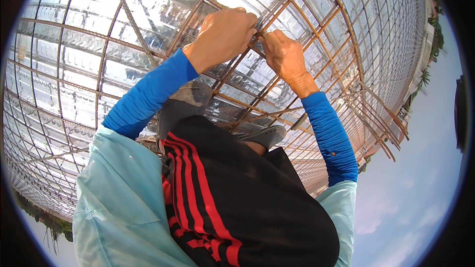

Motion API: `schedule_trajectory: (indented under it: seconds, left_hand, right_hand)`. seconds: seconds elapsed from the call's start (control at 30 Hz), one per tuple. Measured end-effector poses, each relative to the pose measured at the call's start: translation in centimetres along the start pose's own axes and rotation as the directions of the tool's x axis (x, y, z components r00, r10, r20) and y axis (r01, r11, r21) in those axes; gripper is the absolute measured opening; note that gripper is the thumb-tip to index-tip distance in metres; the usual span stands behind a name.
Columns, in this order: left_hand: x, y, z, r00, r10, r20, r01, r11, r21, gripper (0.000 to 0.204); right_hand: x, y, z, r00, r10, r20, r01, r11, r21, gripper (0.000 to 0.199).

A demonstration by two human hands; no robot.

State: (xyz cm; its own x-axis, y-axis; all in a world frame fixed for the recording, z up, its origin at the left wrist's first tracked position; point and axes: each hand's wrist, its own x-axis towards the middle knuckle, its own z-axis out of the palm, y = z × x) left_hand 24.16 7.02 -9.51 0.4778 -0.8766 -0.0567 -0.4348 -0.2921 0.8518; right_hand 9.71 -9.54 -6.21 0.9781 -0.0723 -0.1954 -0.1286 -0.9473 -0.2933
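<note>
A rusty rebar grid (pixel 316 5) lies over shiny silver sheeting (pixel 74 64) and fills most of the view. My left hand (pixel 225 32) has its fingers curled over a bar at a crossing (pixel 258 32) of the grid. My right hand (pixel 286 57) meets it from the right, with its fingertips pinched at the same crossing. The two hands touch there. I cannot make out whether a thin wire or a tool is between the fingers. Both forearms wear blue sleeves.
My grey shoes (pixel 190 96) (pixel 267 136) stand on the bars below the hands, with black red-striped trousers (pixel 222 193) beneath. At the right the grid ends in loose bar ends (pixel 386 133), and beyond that edge are sky and trees (pixel 435 39).
</note>
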Motion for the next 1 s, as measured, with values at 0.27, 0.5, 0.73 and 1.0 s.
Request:
schedule_trajectory:
  seconds: [0.27,0.5,0.73,1.0]
  left_hand:
    - [-0.3,1.9,0.2,0.998,-0.036,0.045,0.041,0.991,-0.128,0.015]
    - [-0.3,2.9,2.2,0.999,-0.021,0.046,0.023,0.999,-0.035,0.013]
    - [-1.9,4.6,1.1,0.982,-0.118,0.145,0.145,0.971,-0.188,0.015]
    - [-7.1,6.3,5.8,0.907,-0.243,0.344,0.389,0.796,-0.463,0.016]
  right_hand:
    - [-0.7,-3.3,1.3,0.871,0.450,-0.198,-0.376,0.870,0.320,0.020]
    - [0.1,-3.2,3.6,0.821,0.535,-0.199,-0.432,0.810,0.397,0.023]
    - [-9.7,-0.5,-1.9,0.852,0.496,-0.167,-0.407,0.829,0.383,0.031]
    - [-36.7,6.1,4.7,0.366,0.930,-0.047,-0.924,0.368,0.098,0.057]
